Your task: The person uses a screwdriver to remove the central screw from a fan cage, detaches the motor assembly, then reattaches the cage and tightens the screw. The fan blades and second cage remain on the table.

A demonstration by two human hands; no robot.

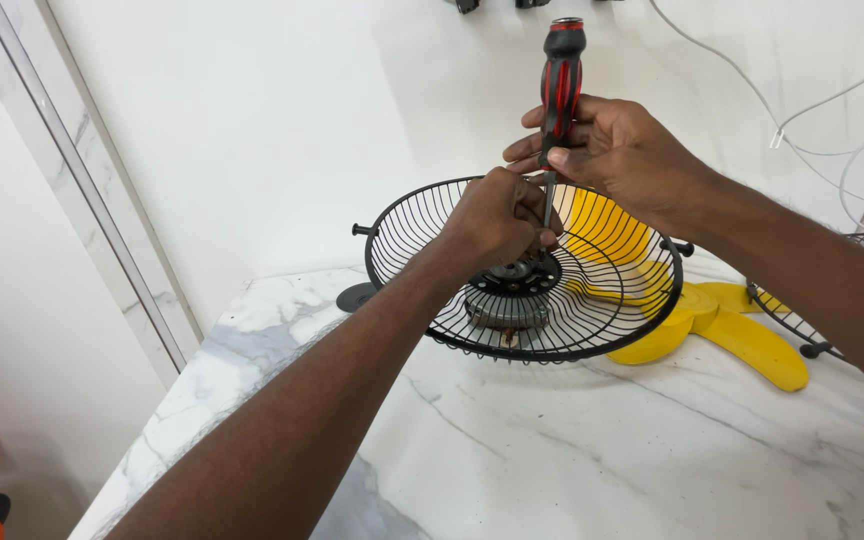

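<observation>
No packages, labels, signs or screens are to be seen in this view.
</observation>
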